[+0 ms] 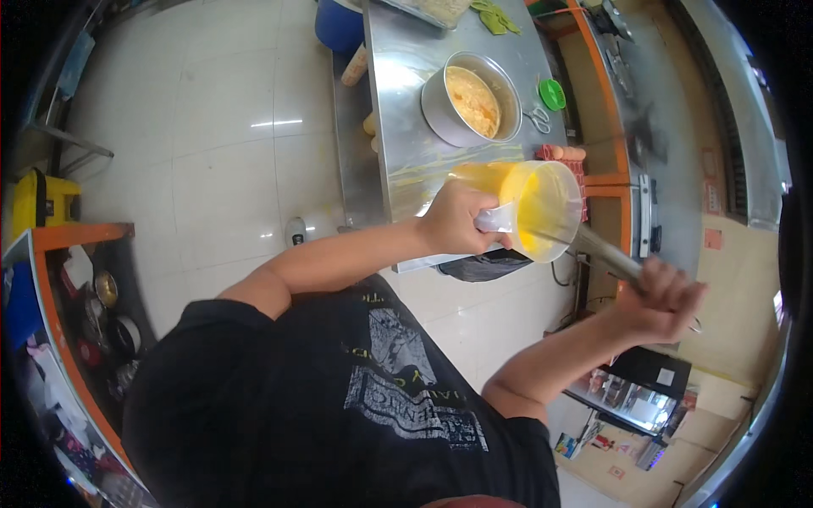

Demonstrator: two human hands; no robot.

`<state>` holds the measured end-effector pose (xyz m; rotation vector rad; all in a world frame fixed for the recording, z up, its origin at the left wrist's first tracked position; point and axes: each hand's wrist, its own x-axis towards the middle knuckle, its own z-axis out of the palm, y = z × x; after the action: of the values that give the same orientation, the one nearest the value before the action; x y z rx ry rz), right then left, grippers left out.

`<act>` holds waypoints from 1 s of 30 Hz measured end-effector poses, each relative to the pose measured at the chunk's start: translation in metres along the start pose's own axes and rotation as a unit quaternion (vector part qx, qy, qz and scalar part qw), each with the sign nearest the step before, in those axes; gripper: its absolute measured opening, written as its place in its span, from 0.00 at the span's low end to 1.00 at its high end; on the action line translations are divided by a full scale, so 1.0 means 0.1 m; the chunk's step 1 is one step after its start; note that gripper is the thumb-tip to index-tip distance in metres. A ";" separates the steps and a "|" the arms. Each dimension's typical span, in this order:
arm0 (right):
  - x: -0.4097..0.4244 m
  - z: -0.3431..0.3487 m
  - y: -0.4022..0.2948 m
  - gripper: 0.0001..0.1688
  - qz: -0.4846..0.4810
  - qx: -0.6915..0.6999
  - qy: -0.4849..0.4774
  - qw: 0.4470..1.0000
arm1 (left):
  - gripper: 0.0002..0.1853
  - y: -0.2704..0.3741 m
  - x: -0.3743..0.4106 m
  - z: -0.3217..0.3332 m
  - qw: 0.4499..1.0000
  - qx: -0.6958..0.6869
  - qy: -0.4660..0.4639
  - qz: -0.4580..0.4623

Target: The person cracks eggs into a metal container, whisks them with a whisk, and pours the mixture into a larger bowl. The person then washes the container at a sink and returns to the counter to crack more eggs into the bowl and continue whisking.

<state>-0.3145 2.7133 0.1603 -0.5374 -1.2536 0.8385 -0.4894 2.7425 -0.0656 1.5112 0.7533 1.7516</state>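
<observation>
My left hand (pixel 458 219) grips the handle of a clear plastic measuring jug (pixel 562 190), which is tilted and holds yellow liquid that looks like beaten egg. A metal whisk (pixel 606 254) reaches into the jug's mouth, its handle closed in my right hand (pixel 664 301), which is slightly blurred. The whisk's far end is partly hidden inside the jug. Beyond the jug, a round metal pot (pixel 444 114) with a pale, lumpy orange-yellow mixture (pixel 473 101) stands on the steel table (pixel 406 152). Brown eggs (pixel 568 153) lie in a red tray (pixel 581 174) beside the jug.
Scissors (pixel 540 119), a small green bowl (pixel 552 94), a green cloth (pixel 495 17) and a tray (pixel 429 9) are on the table. A blue bin (pixel 338 25) stands near its far left. Orange-framed shelving (pixel 82 236) is at left, a stove counter (pixel 660 152) at right.
</observation>
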 end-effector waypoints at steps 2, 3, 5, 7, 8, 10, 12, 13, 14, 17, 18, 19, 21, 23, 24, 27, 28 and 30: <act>0.00 -0.04 0.55 0.29 0.002 -0.129 0.172 0.977 | 0.14 0.11 -0.04 -0.02 0.998 -0.031 -0.015 -0.054; -0.05 -0.02 0.78 0.30 0.002 -0.195 0.245 0.950 | 0.15 0.11 -0.08 -0.01 0.999 -0.003 -0.007 -0.034; -0.12 0.05 0.63 0.28 0.042 -0.105 0.071 0.991 | 0.18 0.01 -0.01 -0.01 0.998 0.062 0.006 0.029; -0.04 0.01 0.07 0.28 0.018 -0.010 0.082 0.996 | 0.16 0.06 -0.04 -0.02 1.000 0.027 0.006 -0.005; -0.13 -0.02 0.16 0.28 0.011 -0.081 0.112 0.990 | 0.16 0.14 -0.01 -0.01 1.000 0.008 0.001 -0.021; -0.24 -0.08 0.88 0.29 0.004 -0.196 0.156 0.968 | 0.14 0.16 -0.04 -0.02 0.999 0.036 0.000 -0.022; -0.14 -0.07 0.90 0.29 -0.010 -0.195 0.145 0.970 | 0.13 0.09 -0.01 -0.05 0.999 0.037 -0.006 0.025; -0.04 0.02 0.64 0.28 -0.008 -0.132 0.113 0.985 | 0.13 0.06 0.01 -0.08 0.998 0.046 -0.001 0.044; 0.02 0.07 0.24 0.27 -0.013 -0.088 0.097 0.991 | 0.13 0.08 0.03 -0.02 1.000 0.025 -0.011 0.015; -0.05 -0.76 0.37 0.24 0.044 -0.018 0.048 0.998 | 0.15 0.15 -0.04 -0.05 0.999 0.013 -0.029 -0.033; -0.15 -1.17 0.78 0.24 0.092 -0.019 -0.009 0.996 | 0.15 0.11 0.00 -0.03 0.999 0.029 -0.027 0.004; -0.09 -0.88 0.68 0.24 0.079 -0.026 -0.013 0.996 | 0.16 0.04 0.01 -0.03 0.998 0.047 -0.020 0.032; -0.06 -0.35 0.36 0.24 0.047 -0.051 -0.009 0.998 | 0.17 -0.10 -0.12 0.00 0.999 0.044 -0.006 0.014; -0.06 -0.31 0.13 0.23 -0.005 -0.094 0.145 0.985 | 0.16 -0.08 -0.17 0.09 0.999 0.018 0.004 0.029; -0.11 -0.42 0.45 0.23 0.014 -0.137 0.173 0.975 | 0.15 -0.12 -0.15 0.09 0.999 0.009 0.014 0.031; -0.34 -0.25 0.79 0.22 0.063 -0.142 0.004 0.988 | 0.18 -0.08 -0.14 0.09 0.999 0.036 -0.013 0.011; -0.23 -0.05 0.58 0.23 -0.004 -0.110 0.037 0.993 | 0.17 -0.21 -0.22 0.09 1.000 -0.006 -0.002 0.010; 0.02 -0.27 0.14 0.26 -0.035 -0.129 0.188 0.973 | 0.17 0.00 -0.13 0.05 1.000 -0.015 0.002 0.010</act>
<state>-0.2920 2.7254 0.1438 -0.8165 -1.0274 0.4856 -0.4838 2.7322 -0.0723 1.5010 0.7131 1.7743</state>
